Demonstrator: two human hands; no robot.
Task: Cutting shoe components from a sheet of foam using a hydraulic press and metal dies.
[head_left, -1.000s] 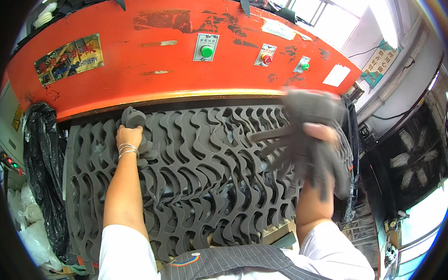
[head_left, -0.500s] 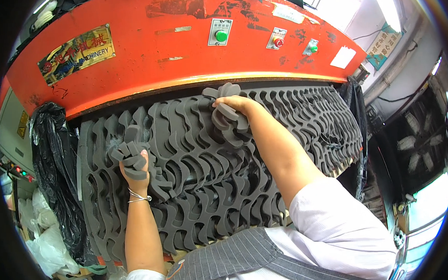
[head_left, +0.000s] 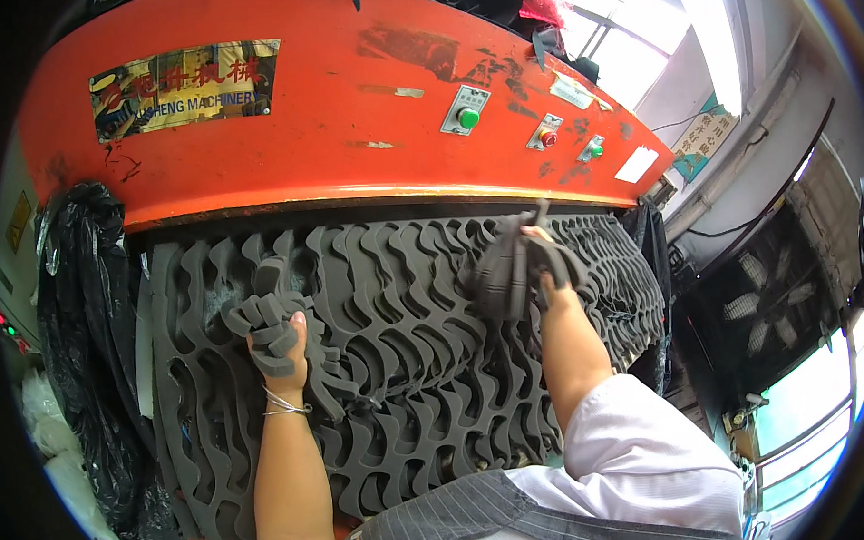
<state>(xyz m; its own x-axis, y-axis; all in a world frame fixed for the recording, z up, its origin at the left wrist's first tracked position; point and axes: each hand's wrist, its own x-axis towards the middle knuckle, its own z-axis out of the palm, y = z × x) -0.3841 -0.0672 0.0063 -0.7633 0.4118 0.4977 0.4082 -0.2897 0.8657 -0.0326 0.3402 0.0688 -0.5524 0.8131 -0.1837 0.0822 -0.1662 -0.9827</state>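
A big dark grey foam sheet, cut through with rows of wavy, crescent-like slots, lies in front of me. My left hand is closed around a bunch of short curved grey foam pieces, over the sheet's left part. More loose pieces lie against that bunch. Over the right part of the sheet, my right hand grips a cluster of curved foam pieces. Motion blurs this cluster, and some of the fingers are hidden behind it.
A red-orange machine beam with push buttons spans the far side above the sheet. Black plastic hangs at the left, with pale plastic bags beyond it. A fan stands at the right.
My right hand has moved to the right across the sheet with its foam pieces. The left hand keeps its grip on its bunch. The whole view has shifted slightly.
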